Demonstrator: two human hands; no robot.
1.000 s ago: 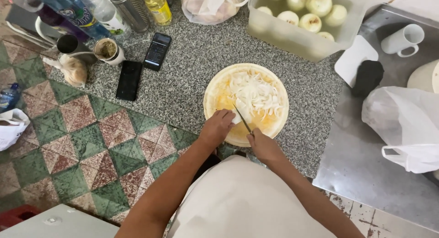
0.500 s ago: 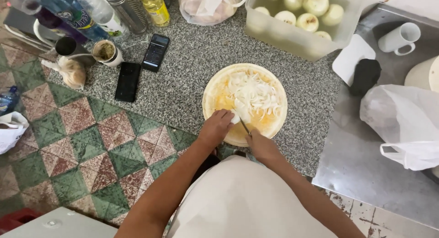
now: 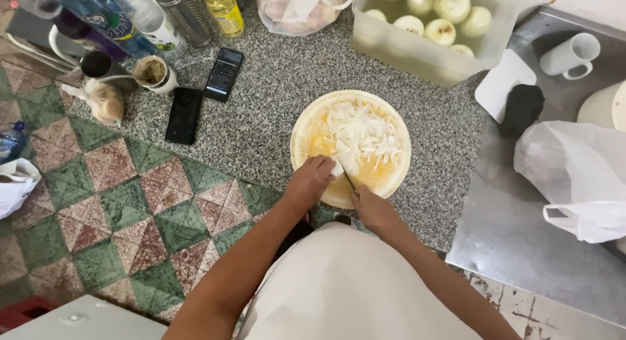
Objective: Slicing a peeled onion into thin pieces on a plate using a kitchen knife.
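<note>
On the speckled grey granite surface [image 3: 274, 98] sits a round pale-yellow cutting board [image 3: 306, 134], heaped with thin white onion slices [image 3: 362, 128]. At its near edge the left hand [image 3: 312, 178] presses down with fingers curled over a small white piece of onion [image 3: 338, 166], holding it against the board. Just beside it, the right hand [image 3: 373, 206] has its fingers clenched around the handle of a thin dark-bladed knife [image 3: 349, 179], whose blade angles up toward the onion piece. Beyond the board stands a translucent plastic tub [image 3: 417, 49] with whole peeled onions [image 3: 450, 4] in water. Two black mobile phones [image 3: 184, 115] lie to the left on the surface, near a small cup of brownish powder [image 3: 154, 72]. Farther right, a white plastic bag [image 3: 577, 177] rests on a steel counter [image 3: 515, 248], behind it a white mug [image 3: 572, 55].
</note>
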